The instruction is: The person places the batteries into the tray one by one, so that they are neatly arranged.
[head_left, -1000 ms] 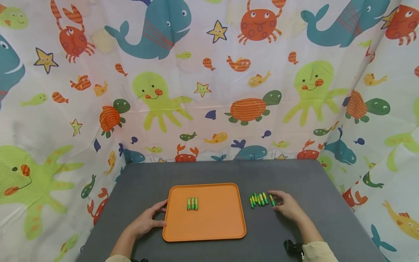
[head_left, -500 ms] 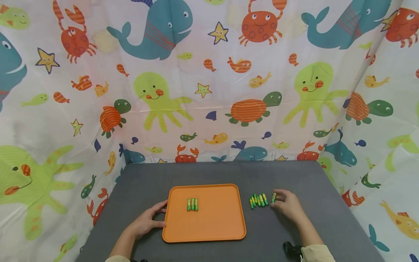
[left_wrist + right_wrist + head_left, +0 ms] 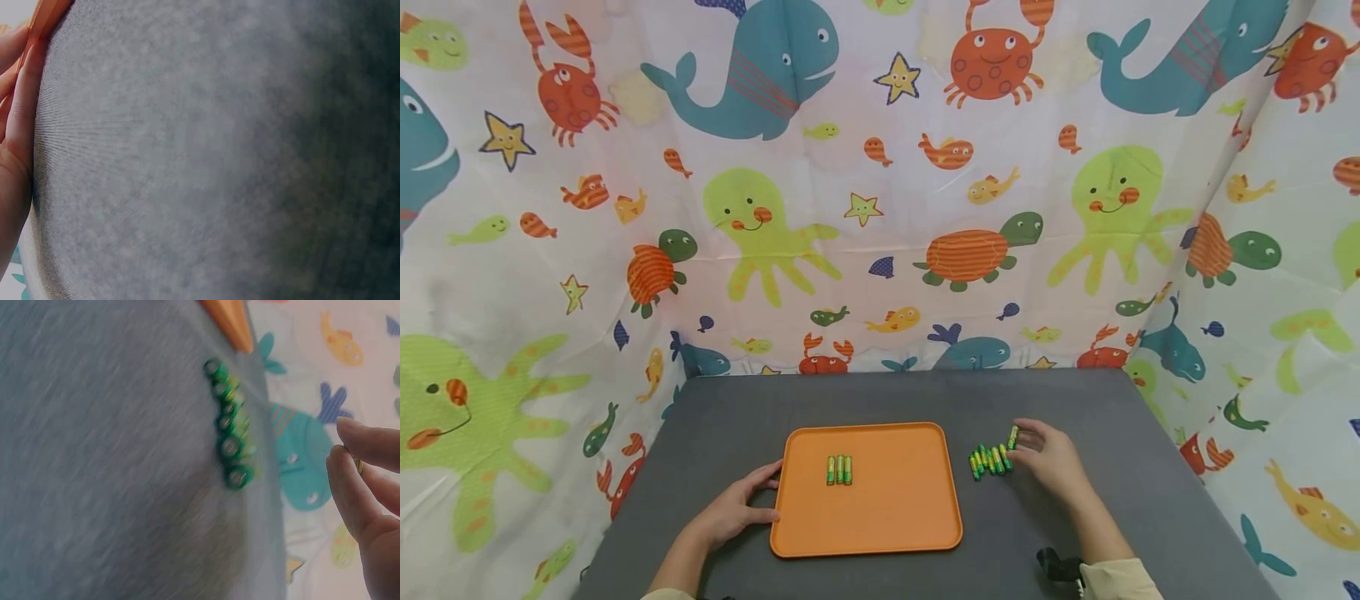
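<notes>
My right hand (image 3: 1054,460) pinches a small green-and-yellow battery (image 3: 1013,437) between thumb and fingers, raised off the table just right of a row of several similar batteries (image 3: 990,459). In the right wrist view only a sliver of that battery (image 3: 359,465) shows between the fingers, and the row's ends (image 3: 231,447) face the camera. Three batteries (image 3: 839,470) lie side by side on the orange tray (image 3: 895,517), towards its upper left. My left hand (image 3: 735,510) touches the tray's left edge with fingers and thumb spread; in the left wrist view its straight fingers (image 3: 25,106) meet the orange rim.
The tray stands on a grey table (image 3: 880,400), left of the battery row. A curtain printed with sea animals (image 3: 880,250) rises behind the table and on both sides. A dark device (image 3: 1060,567) is at the right wrist.
My right hand has lifted the battery from the table at the right, turned it, and shifted slightly left towards the row. The left hand and tray have kept their place.
</notes>
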{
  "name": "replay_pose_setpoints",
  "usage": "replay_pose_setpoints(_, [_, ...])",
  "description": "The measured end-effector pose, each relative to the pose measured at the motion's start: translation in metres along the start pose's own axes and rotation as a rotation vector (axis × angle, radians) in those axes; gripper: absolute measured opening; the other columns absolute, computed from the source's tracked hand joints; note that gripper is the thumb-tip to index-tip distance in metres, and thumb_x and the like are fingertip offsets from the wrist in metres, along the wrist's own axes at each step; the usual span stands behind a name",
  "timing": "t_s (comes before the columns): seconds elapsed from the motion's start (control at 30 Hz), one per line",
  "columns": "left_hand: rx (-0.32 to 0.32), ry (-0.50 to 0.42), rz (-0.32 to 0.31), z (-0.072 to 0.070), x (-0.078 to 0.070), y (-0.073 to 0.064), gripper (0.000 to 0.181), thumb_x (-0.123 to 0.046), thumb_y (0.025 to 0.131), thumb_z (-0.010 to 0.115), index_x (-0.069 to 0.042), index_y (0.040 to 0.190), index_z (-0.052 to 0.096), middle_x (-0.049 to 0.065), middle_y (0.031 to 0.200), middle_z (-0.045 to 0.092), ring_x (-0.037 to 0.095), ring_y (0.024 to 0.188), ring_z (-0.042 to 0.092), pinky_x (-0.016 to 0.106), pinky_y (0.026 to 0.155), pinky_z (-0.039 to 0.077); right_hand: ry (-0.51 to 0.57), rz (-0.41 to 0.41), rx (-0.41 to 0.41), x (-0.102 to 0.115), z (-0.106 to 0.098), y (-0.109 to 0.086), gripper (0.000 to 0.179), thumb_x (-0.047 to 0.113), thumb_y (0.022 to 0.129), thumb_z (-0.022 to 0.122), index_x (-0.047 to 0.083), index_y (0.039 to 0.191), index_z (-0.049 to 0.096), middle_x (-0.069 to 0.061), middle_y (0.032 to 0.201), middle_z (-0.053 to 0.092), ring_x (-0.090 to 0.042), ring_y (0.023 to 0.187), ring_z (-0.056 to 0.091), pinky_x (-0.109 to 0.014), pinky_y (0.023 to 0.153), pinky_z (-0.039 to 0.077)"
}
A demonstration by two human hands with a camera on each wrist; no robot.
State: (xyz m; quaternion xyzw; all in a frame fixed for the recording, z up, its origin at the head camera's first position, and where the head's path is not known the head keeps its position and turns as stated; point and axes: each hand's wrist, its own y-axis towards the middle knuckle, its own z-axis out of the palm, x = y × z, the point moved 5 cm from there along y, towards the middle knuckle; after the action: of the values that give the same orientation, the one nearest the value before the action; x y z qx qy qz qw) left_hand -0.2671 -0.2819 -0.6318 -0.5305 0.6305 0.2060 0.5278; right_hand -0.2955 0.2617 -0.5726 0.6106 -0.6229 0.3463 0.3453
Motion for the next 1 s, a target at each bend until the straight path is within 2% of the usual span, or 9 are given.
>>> replay_pose_setpoints(0.2, [0.009, -0.003, 0.009, -0.001, 0.001, 0.000, 0.093, -0.030, 0.084, 0.082, -0.018, 0.161, 0.030, 0.015, 0.160, 0.036, 0.034, 0.137, 0.045, 0.064, 0.114, 0.028, 0.024, -0.052, 0.005, 0.030, 0.007, -0.003, 0.058, 0.009, 0.086, 0.080, 0.000, 0.138, 0.057, -0.027, 0.130, 0.063, -0.039, 0.114, 0.067, -0.038, 0.085, 0.058])
replay_pose_setpoints(0.4, [0.013, -0.009, 0.020, -0.001, 0.002, 0.001, 0.093, -0.030, 0.085, 0.081, -0.017, 0.161, 0.029, 0.015, 0.161, 0.035, 0.033, 0.136, 0.045, 0.060, 0.112, 0.032, 0.046, -0.068, 0.021, 0.056, 0.020, -0.006, 0.057, 0.008, 0.085, 0.080, 0.001, 0.137, 0.058, -0.026, 0.129, 0.064, -0.038, 0.113, 0.068, -0.039, 0.087, 0.058])
replay_pose_setpoints(0.57, [0.013, -0.013, 0.020, 0.000, 0.004, 0.002, 0.092, -0.030, 0.086, 0.081, -0.017, 0.161, 0.029, 0.014, 0.160, 0.036, 0.032, 0.136, 0.045, 0.056, 0.111, 0.035, 0.084, -0.073, 0.050, 0.065, 0.042, -0.007, 0.056, 0.007, 0.083, 0.082, 0.004, 0.135, 0.061, -0.021, 0.126, 0.067, -0.035, 0.110, 0.070, -0.036, 0.085, 0.059])
replay_pose_setpoints(0.77, [0.005, -0.025, 0.018, 0.000, 0.004, 0.002, 0.092, -0.030, 0.085, 0.081, -0.018, 0.160, 0.030, 0.014, 0.159, 0.037, 0.033, 0.136, 0.045, 0.059, 0.112, 0.033, 0.152, -0.093, 0.081, 0.077, 0.067, -0.008, 0.055, -0.001, 0.081, 0.081, 0.004, 0.133, 0.062, -0.017, 0.122, 0.068, -0.033, 0.107, 0.070, -0.031, 0.081, 0.059])
replay_pose_setpoints(1.0, [0.009, -0.031, 0.022, -0.001, 0.006, 0.003, 0.091, -0.030, 0.086, 0.081, -0.017, 0.160, 0.030, 0.014, 0.159, 0.038, 0.032, 0.136, 0.045, 0.058, 0.112, 0.033, 0.164, -0.123, 0.112, 0.099, 0.086, -0.007, 0.054, -0.003, 0.080, 0.081, 0.003, 0.131, 0.064, -0.015, 0.117, 0.068, -0.032, 0.103, 0.071, -0.029, 0.079, 0.059])
